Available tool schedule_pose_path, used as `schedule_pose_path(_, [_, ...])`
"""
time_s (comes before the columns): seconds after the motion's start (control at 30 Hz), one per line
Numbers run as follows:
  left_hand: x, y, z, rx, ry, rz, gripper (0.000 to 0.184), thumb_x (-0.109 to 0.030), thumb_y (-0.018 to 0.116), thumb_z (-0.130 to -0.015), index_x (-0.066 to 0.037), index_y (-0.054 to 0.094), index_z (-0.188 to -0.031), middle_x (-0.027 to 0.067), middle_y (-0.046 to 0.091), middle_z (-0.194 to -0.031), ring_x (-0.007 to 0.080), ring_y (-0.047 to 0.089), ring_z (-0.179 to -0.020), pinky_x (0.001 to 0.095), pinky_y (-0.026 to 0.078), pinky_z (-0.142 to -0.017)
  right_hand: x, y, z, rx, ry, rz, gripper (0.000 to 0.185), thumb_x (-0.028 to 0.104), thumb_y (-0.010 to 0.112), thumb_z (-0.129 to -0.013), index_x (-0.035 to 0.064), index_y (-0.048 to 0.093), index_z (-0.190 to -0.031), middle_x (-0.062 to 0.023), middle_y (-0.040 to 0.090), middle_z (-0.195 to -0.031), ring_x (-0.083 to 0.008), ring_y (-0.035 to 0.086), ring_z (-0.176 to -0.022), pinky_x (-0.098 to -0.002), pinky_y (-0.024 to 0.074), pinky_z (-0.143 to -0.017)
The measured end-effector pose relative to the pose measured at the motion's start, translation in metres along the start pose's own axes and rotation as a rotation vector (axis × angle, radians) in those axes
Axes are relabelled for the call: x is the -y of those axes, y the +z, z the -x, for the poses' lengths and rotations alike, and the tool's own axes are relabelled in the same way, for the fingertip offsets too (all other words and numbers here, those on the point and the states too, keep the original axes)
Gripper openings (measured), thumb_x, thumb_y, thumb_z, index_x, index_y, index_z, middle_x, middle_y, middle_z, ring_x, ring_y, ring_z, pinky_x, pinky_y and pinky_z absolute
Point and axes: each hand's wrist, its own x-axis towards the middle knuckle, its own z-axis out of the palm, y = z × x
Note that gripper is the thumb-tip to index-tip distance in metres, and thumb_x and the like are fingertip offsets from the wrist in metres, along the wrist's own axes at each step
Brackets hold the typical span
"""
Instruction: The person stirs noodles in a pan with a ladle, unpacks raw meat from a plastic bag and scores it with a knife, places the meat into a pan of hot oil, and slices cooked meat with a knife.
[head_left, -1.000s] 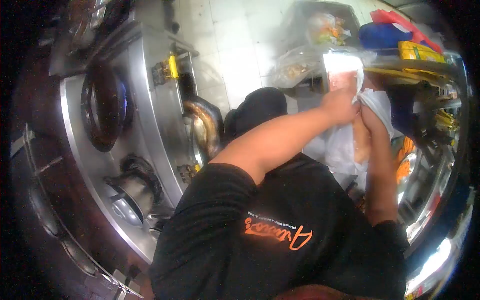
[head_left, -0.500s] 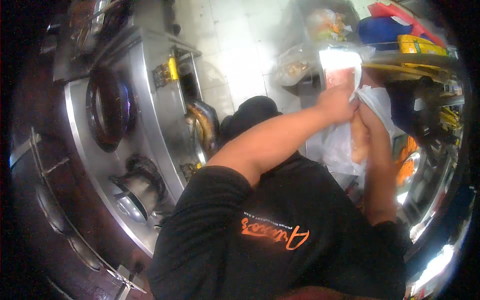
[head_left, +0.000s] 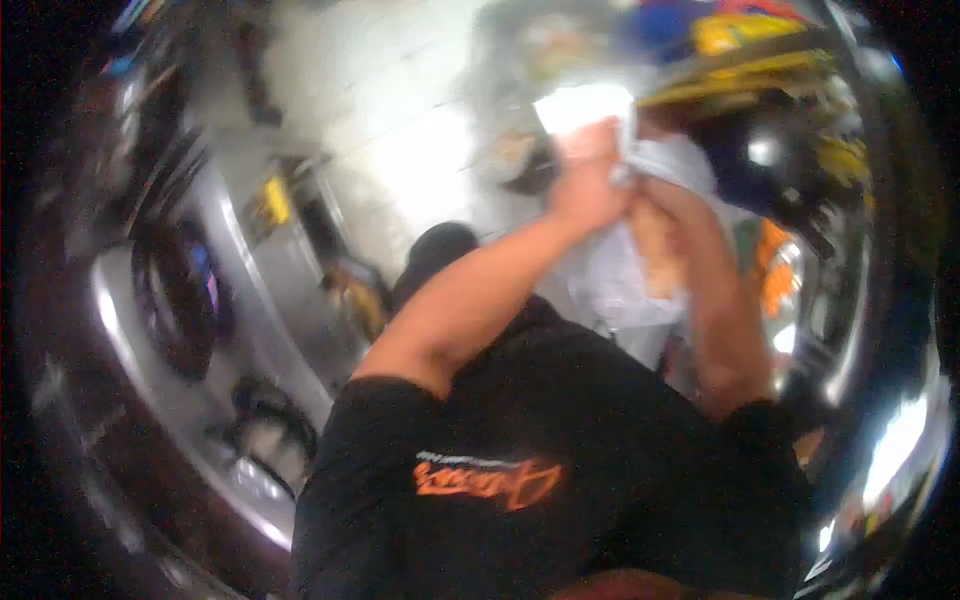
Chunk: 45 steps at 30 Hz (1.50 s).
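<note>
The view is smeared by motion. My left hand [head_left: 590,192] and my right hand [head_left: 655,195] meet at the gathered top of a white plastic bag [head_left: 622,285], fingers closed on it. Part of the plastic spreads over and behind my right hand. A tan, elongated thing [head_left: 657,262] shows at the bag beside my right forearm; its kind cannot be made out. Just beyond my left hand is a bright white and pinkish-red flat thing [head_left: 585,112], too blurred to name.
To the left runs a steel counter [head_left: 118,300] with a dark round pan [head_left: 175,300] and a metal pot [head_left: 268,445]. Pale floor tiles [head_left: 400,130] lie ahead. Yellow [head_left: 740,35] and blue items sit at the upper right. Orange pieces [head_left: 775,270] lie right of my forearm.
The camera has turned, so the whole scene shifts left in view and blurs more. Both hands keep their hold on the plastic bag, close together as before.
</note>
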Motion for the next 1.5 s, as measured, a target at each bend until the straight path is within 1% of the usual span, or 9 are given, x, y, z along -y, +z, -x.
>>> schedule_pose_path(0.17, [-0.009,-0.007,-0.014,0.060,-0.207,0.281,0.030,-0.026,0.065,-0.081,0.003,0.071,-0.087,0.0286,0.067,-0.085,0.0435,0.066,-0.081,0.0474,0.052,-0.076,-0.053,0.027,-0.038,0.033,-0.047,0.100,0.047,0.047,0.060,-0.086,0.0154,0.069,-0.119,-0.0183,0.072,-0.105,-0.0347,0.069,-0.099,-0.0446,0.0527,-0.085])
schedule_pose_path(0.47, [-0.077,-0.047,-0.004,0.336,-0.532,0.667,0.010,-0.007,0.059,-0.078,0.001,0.060,-0.073,0.0079,0.059,-0.066,0.0151,0.055,-0.065,0.0321,0.045,-0.058,-0.082,0.005,-0.009,-0.197,-0.024,0.016,0.038,0.037,0.066,-0.085,0.0132,0.070,-0.115,-0.0145,0.072,-0.104,-0.0347,0.067,-0.100,-0.0453,0.0514,-0.086])
schedule_pose_path(0.7, [-0.134,-0.100,-0.002,0.535,-0.049,0.571,0.016,-0.007,0.064,-0.073,-0.003,0.049,-0.068,0.0062,0.053,-0.065,0.0142,0.052,-0.064,0.0334,0.044,-0.056,-0.117,-0.003,0.043,-0.660,-0.020,-0.048,0.032,0.029,0.070,-0.084,0.0116,0.071,-0.111,-0.0115,0.073,-0.103,-0.0346,0.065,-0.101,-0.0458,0.0503,-0.087])
schedule_pose_path(0.87, [-0.135,-0.090,-0.022,0.746,0.621,0.340,0.020,-0.014,0.070,-0.067,-0.002,0.053,-0.069,0.0168,0.058,-0.066,0.0323,0.061,-0.063,0.0440,0.048,-0.059,-0.122,0.022,0.095,-0.851,0.058,-0.913,0.045,0.020,0.059,-0.098,0.0072,0.050,-0.140,-0.0117,0.060,-0.131,-0.0230,0.057,-0.120,-0.0381,0.0451,-0.102])
schedule_pose_path(0.9, [-0.135,-0.095,-0.020,0.870,0.641,0.247,0.023,-0.017,0.071,-0.068,-0.002,0.059,-0.080,0.0212,0.063,-0.078,0.0414,0.062,-0.076,0.0514,0.048,-0.073,-0.104,0.021,0.111,-0.864,0.171,-0.866,0.046,0.021,0.056,-0.100,0.0058,0.046,-0.142,-0.0114,0.057,-0.134,-0.0220,0.054,-0.121,-0.0367,0.0436,-0.103])
schedule_pose_path(1.07, [-0.097,-0.088,-0.022,1.166,1.135,0.136,0.039,-0.014,0.067,-0.073,-0.002,0.062,-0.110,0.0165,0.065,-0.100,0.0354,0.060,-0.101,0.0505,0.039,-0.097,-0.040,0.056,0.158,-0.941,0.616,-0.885,0.045,0.023,0.056,-0.098,0.0045,0.048,-0.138,-0.0149,0.057,-0.132,-0.0252,0.055,-0.119,-0.0376,0.0436,-0.103])
schedule_pose_path(1.23, [-0.072,-0.086,-0.042,1.289,1.367,0.258,0.037,-0.012,0.067,-0.072,-0.005,0.064,-0.108,0.0122,0.063,-0.094,0.0313,0.060,-0.093,0.0476,0.040,-0.098,0.018,0.124,0.185,-0.728,0.716,-0.860,0.043,0.025,0.061,-0.094,0.0048,0.054,-0.132,-0.0195,0.061,-0.127,-0.0306,0.058,-0.115,-0.0407,0.0455,-0.100])
schedule_pose_path(1.4, [-0.062,-0.083,-0.056,1.383,1.502,0.248,0.024,-0.011,0.066,-0.071,-0.008,0.066,-0.095,0.0090,0.061,-0.091,0.0291,0.059,-0.094,0.0489,0.040,-0.095,0.051,0.070,0.259,0.076,0.539,-0.533,0.042,0.027,0.066,-0.088,0.0058,0.062,-0.124,-0.0233,0.065,-0.121,-0.0347,0.062,-0.110,-0.0437,0.0477,-0.096])
schedule_pose_path(1.5, [-0.062,-0.091,-0.070,1.397,1.488,0.267,0.022,-0.011,0.068,-0.071,-0.010,0.067,-0.092,0.0075,0.061,-0.092,0.0289,0.059,-0.097,0.0508,0.039,-0.096,0.029,0.022,0.269,-0.172,0.839,-0.661,0.027,0.026,0.067,-0.089,0.0056,0.072,-0.107,-0.0189,0.068,-0.109,-0.0312,0.066,-0.099,-0.0397,0.0520,-0.086])
